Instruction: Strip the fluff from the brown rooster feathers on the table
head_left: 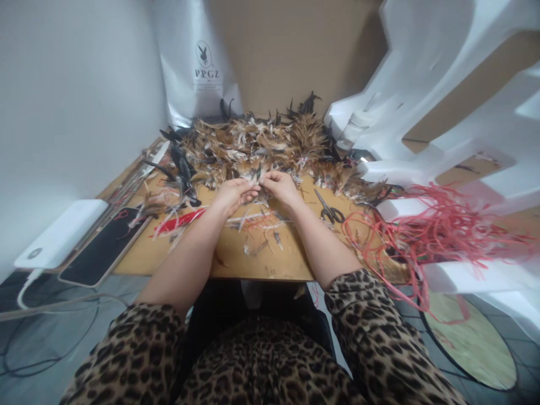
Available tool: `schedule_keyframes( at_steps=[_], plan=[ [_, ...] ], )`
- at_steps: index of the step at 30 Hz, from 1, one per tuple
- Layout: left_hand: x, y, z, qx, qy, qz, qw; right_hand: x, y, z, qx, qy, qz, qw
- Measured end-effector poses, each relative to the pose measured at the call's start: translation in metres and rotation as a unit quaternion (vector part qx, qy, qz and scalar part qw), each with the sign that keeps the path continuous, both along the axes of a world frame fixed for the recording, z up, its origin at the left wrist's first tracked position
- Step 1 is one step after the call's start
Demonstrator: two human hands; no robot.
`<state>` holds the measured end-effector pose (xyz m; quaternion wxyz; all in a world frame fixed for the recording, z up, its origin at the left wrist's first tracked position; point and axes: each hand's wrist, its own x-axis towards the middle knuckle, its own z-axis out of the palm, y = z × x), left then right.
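Note:
At the middle of the wooden table (pixel 278 259), my left hand (pixel 237 194) and my right hand (pixel 280 187) meet, fingertips almost touching. Between them stands a small feather (pixel 259 173), dark in the centre with pale edges. Thumb and forefinger of each hand are closed on it near its base. Just beyond the fingers lies a broad heap of brown feathers (pixel 261 138) with white fluffy bases. Black feathers (pixel 182 166) stick out at the heap's left side. The feather's lower end is hidden by my fingers.
Black-handled scissors (pixel 331 212) lie right of my right hand. A tangle of red strips (pixel 447 242) covers the right side over white foam pieces (pixel 459 278). A phone (pixel 103 247) and a white power bank (pixel 63 233) lie left. Red ribbon (pixel 177 221) lies beside my left forearm.

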<state>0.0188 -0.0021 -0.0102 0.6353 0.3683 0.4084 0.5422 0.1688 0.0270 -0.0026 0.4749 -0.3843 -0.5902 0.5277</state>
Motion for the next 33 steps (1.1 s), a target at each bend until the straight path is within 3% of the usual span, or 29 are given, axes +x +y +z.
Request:
schedule_keyframes(
  at_steps=[10, 20, 33],
  plan=[
    [0.0, 0.0011, -0.0022, 0.008, 0.028, -0.004, 1.0, -0.0031, -0.0006, -0.0017, 0.014, -0.015, -0.006, 1.0],
    [-0.001, 0.0034, -0.0005, -0.005, -0.014, 0.054, 0.998, -0.0043, -0.004, 0.0027, -0.043, 0.031, -0.006, 0.999],
    [0.0017, 0.0011, -0.0006, -0.004, -0.014, 0.015, 1.0, -0.0103, -0.0051, -0.0016, -0.028, 0.039, -0.02, 0.999]
  ],
)
